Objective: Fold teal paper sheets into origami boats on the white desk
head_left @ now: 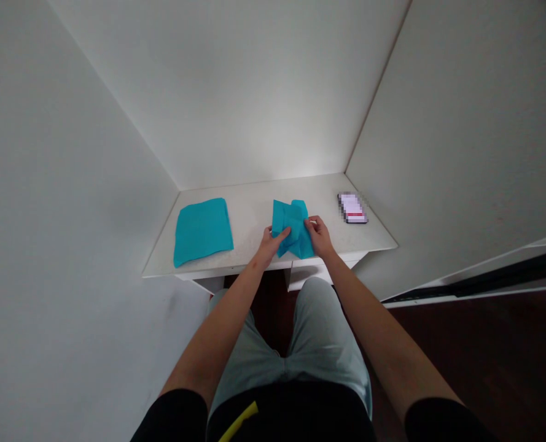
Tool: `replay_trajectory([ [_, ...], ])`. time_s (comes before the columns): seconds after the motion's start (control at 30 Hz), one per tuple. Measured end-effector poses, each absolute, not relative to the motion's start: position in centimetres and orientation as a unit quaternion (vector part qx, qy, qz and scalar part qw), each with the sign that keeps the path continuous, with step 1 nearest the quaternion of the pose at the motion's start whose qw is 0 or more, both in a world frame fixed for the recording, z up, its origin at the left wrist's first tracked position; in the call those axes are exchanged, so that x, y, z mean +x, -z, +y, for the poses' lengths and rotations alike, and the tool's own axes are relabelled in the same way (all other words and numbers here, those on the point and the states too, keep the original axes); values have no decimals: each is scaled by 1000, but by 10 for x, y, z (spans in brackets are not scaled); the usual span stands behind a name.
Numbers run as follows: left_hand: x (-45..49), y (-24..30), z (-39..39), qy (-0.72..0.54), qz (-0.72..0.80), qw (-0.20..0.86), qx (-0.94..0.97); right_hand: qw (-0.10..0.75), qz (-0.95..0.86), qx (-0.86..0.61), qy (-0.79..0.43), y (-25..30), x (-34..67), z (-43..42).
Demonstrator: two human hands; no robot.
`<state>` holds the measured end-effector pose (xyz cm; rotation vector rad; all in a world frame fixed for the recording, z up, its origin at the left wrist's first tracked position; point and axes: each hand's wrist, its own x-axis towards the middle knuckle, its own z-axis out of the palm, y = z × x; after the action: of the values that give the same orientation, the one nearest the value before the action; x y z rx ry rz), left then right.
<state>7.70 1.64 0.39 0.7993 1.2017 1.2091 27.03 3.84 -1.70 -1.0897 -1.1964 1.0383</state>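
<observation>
A partly folded sheet of turquoise paper or thin fabric (294,216) is held between my two hands, over the front part of the white table. My left hand (271,243) grips its left side, with the thumb lying on top. On the right edge, my right hand (319,235) pinches the sheet between thumb and fingers. Creases and loose flaps stick out at the top and bottom. To the left, a flat stack of larger turquoise sheets (203,231) lies apart from both hands.
A phone (352,207) with a lit, blurred screen lies at the table's right. The white table (253,215) is bounded by walls at the back, left and right. Below its front edge is a white drawer (307,276), near my knees.
</observation>
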Motion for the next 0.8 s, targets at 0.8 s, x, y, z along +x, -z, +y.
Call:
replay_trajectory([
  [0.8, -9, -41, 9, -391, 563, 605, 405, 598, -476, -470, -441, 16, 271, 40],
])
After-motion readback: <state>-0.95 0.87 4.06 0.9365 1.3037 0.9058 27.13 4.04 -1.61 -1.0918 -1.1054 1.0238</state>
